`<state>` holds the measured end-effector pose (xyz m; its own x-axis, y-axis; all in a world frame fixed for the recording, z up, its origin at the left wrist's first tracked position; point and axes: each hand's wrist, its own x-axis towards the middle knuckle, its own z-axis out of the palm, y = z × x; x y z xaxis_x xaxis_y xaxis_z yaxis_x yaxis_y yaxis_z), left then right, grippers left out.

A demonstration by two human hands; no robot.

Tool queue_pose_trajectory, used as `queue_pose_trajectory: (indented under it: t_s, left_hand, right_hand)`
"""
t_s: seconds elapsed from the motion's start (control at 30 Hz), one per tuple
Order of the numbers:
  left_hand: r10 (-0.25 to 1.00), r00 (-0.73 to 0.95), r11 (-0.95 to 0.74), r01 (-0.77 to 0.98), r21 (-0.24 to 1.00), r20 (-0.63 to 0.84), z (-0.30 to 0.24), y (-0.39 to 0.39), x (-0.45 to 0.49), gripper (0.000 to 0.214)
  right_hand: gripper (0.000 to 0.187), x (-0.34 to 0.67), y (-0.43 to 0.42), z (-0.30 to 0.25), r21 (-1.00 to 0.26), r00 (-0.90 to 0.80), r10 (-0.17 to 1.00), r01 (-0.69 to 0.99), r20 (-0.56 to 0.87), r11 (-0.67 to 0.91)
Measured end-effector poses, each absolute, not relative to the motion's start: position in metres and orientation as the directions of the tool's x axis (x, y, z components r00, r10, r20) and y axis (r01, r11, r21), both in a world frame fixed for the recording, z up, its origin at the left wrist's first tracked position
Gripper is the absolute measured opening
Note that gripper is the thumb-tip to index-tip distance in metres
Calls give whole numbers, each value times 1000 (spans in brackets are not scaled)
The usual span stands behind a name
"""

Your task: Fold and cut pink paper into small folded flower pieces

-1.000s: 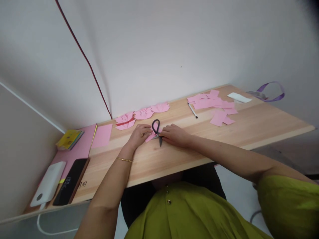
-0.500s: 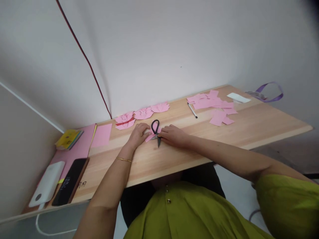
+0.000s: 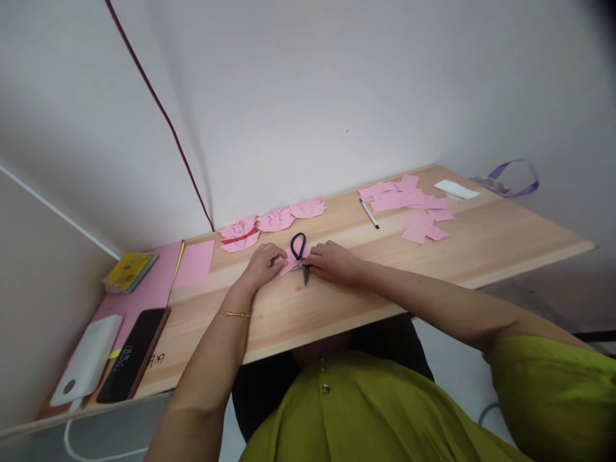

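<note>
A small piece of pink paper [image 3: 287, 265] lies on the wooden table [image 3: 337, 301] between my two hands. My left hand [image 3: 262, 263] rests curled at its left edge, fingertips pressed on the paper. My right hand [image 3: 332, 262] lies knuckles-up at its right side, fingers bent down onto the paper. Black-handled scissors [image 3: 299, 252] lie on the table between the hands, the blades pointing toward me and partly over the paper.
Folded pink paper shapes [image 3: 274, 220] line the wall. Loose pink paper pieces [image 3: 409, 202] and a pen [image 3: 369, 213] sit far right. A pink sheet [image 3: 195, 263], yellow booklets [image 3: 128, 269], a black phone [image 3: 129, 355] and a white power bank [image 3: 84, 366] lie left.
Both hands stay on the pink paper with only small finger shifts. The view has drifted slightly.
</note>
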<state>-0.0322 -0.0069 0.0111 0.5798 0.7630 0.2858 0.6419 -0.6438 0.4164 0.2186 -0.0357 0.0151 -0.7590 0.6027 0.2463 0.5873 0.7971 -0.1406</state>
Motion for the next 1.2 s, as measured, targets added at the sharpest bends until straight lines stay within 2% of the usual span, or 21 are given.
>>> queue_pose_trajectory:
  t_s: [0.4, 0.63, 1.0, 1.2]
  left_hand:
    - [768, 566, -636, 619, 461, 299, 9, -5, -32, 9]
    - [781, 561, -620, 639, 456, 275, 10, -5, -32, 10]
    - [792, 551, -603, 641, 475, 263, 11, -5, -32, 7]
    - [813, 524, -575, 657, 487, 254, 11, -6, -31, 5]
  right_hand:
    - [26, 212, -36, 18, -140, -780, 580, 563, 235, 815]
    - [23, 211, -39, 19, -160, -760, 607, 586, 232, 794]
    - [24, 206, -42, 17, -123, -783, 574, 562, 239, 818]
    - [22, 207, -45, 17, -115, -767, 594, 585, 243, 803]
